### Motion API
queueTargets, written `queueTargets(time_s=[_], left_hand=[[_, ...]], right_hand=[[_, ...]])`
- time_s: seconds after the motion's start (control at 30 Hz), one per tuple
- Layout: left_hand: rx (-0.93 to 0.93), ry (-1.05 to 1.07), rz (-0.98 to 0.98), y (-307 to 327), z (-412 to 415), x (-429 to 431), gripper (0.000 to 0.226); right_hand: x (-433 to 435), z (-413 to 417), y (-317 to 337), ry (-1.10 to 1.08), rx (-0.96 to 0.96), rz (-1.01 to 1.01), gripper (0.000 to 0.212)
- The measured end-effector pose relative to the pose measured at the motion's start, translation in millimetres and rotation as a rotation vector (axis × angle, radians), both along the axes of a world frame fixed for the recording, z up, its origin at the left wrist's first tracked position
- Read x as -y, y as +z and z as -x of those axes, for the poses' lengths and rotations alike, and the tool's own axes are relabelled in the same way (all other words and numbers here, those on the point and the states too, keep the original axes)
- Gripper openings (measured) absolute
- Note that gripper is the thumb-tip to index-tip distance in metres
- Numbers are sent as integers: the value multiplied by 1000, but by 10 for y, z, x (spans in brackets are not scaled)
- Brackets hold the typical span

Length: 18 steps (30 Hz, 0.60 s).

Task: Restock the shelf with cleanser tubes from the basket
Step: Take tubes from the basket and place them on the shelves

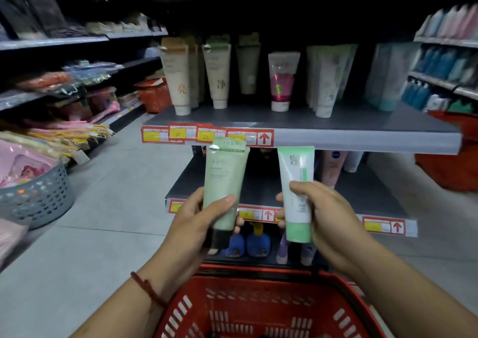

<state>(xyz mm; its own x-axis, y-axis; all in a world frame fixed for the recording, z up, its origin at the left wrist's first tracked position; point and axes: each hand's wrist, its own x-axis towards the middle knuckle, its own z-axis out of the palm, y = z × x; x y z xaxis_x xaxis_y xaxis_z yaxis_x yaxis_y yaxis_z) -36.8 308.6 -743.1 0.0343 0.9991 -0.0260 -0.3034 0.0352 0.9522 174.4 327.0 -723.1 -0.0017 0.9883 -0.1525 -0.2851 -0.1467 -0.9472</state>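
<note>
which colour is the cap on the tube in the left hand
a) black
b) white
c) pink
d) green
A: the left hand grips a pale green tube with its black cap pointing down; the green-capped white tube is in the right hand.

A handwritten "23" is being displayed on a yellow price tag [205, 136] on the shelf [336, 137] edge, with a red arrow [264, 138] beside it. The Nivea logo (partly hidden) is being shown on a pink tube [332, 168].
</note>
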Motion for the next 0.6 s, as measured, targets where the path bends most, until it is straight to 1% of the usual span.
queueTargets(time_s=[0.13,0.23,0.37,0.5,0.6], left_hand=[[-38,4,-61,344,-28,-57,39],[-91,-1,-100,575,-33,-167,38],[-115,20,-146,839,-24,-378,39],[-74,69,-162,1088,-8,-674,41],[-60,84,-156,1236,-1,-968,43]], right_hand=[[-41,93,322,26,8,-55,26],[-122,156,579,33,-2,-93,27],[-281,209,892,18,9,-132,23],[-477,203,1133,0,18,-169,20],[-653,194,1235,-20,43,-187,22]])
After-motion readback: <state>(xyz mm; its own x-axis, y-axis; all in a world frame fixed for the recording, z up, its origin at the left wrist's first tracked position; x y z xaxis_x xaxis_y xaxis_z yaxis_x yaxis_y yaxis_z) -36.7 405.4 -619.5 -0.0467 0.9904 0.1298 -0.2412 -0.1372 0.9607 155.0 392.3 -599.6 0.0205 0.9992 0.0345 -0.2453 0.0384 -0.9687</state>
